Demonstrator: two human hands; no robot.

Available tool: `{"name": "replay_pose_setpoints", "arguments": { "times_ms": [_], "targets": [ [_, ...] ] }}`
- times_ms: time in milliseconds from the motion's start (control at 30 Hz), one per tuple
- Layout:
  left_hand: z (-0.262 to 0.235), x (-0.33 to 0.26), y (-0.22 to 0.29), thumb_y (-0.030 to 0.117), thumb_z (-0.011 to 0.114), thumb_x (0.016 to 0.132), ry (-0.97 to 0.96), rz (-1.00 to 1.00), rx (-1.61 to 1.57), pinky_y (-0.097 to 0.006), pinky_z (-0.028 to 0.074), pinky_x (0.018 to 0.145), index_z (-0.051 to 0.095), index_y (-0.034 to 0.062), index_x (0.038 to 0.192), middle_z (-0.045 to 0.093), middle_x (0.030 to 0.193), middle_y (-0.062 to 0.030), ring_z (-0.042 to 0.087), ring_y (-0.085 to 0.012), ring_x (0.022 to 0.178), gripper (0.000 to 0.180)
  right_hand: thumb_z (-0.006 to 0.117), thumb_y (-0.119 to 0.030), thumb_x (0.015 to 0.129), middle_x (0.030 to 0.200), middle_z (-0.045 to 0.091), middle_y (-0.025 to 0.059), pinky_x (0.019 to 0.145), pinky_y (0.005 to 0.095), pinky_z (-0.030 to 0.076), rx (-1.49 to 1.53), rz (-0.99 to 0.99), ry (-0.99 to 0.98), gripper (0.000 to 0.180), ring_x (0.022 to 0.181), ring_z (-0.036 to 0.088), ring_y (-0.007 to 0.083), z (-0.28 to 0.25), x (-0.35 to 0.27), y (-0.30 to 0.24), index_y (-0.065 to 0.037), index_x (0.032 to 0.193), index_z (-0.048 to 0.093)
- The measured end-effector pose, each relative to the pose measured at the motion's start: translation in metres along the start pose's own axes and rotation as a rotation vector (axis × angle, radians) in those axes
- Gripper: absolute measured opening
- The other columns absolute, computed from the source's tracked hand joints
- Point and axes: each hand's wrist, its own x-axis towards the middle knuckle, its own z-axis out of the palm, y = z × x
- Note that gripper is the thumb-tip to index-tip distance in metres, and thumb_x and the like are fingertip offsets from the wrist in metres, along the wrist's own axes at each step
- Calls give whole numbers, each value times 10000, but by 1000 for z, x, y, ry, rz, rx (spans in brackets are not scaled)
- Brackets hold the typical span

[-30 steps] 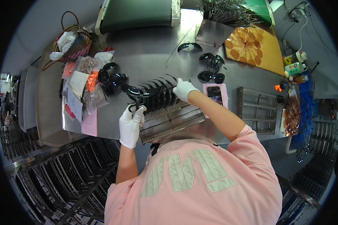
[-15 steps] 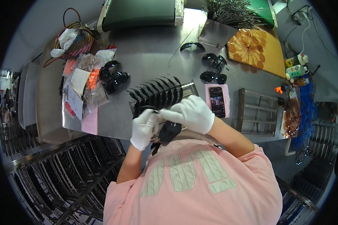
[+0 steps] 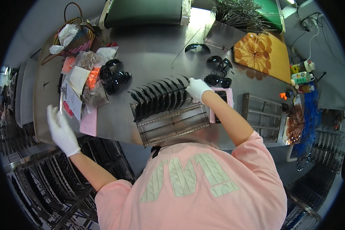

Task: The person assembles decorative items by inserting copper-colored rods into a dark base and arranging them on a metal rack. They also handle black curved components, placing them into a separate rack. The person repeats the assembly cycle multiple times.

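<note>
A metal rack [image 3: 176, 124] with notched bars lies on the table in front of me. Several glossy black curved lenses [image 3: 155, 100] stand side by side in its far row, their thin tips curving up. At the right end of that row is my white-gloved right hand [image 3: 198, 90], its fingers closed on the edge of the last black lens [image 3: 184, 90], largely hidden by the glove. My left hand [image 3: 61, 130], also gloved in white, is off to the left beyond the table's near edge, its fingers stretched out and holding nothing.
More black lenses [image 3: 115, 78] lie left, beside papers and orange bits; others [image 3: 218, 80] sit at right. My right forearm partly covers a phone on a pink pad [image 3: 229, 96]. A second rack [image 3: 262, 115] lies right. Filled racks [image 3: 46, 191] stand below left. A conveyor belt [image 3: 145, 13] is at the back.
My hands were together over the rack, handling a dark lens. The left has swung out left and opened; the right has moved to the row's far right end. The rack's near part is now uncovered.
</note>
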Motion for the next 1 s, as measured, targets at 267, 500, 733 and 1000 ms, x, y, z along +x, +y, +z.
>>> {"name": "replay_pose_setpoints", "arguments": {
  "times_ms": [267,500,733,1000],
  "targets": [
    [38,-44,1,160,587,1041,-258,-310,-131,-321,486,1013,583,32,1421,696,1271,-136,644,-178,1163,401,632,-444,920,1040,746,196,835,397,591,201,-24,-14,595,861,758,262,-48,-28,35,-45,1356,573],
    [47,-62,2,195,598,1036,-337,-225,-48,-336,466,1038,635,28,1359,690,1304,-150,651,-214,1171,366,801,-312,806,976,630,149,753,446,567,-630,-83,552,709,918,675,313,-36,-25,123,-301,1457,521],
    [46,-64,21,187,618,1024,-305,-121,-136,-341,481,1014,666,21,1309,719,1226,-152,666,-219,1132,333,726,-133,806,1053,641,168,862,455,563,-261,-312,694,564,986,658,353,-44,-11,147,-238,1352,627],
    [75,-113,92,136,648,1005,-566,13,-390,-295,511,973,684,10,1278,735,1163,-107,682,-165,1075,304,650,-140,966,1047,618,-2,842,275,506,1018,-526,264,261,957,590,127,-63,-121,40,-67,1216,650]
  ]
}}
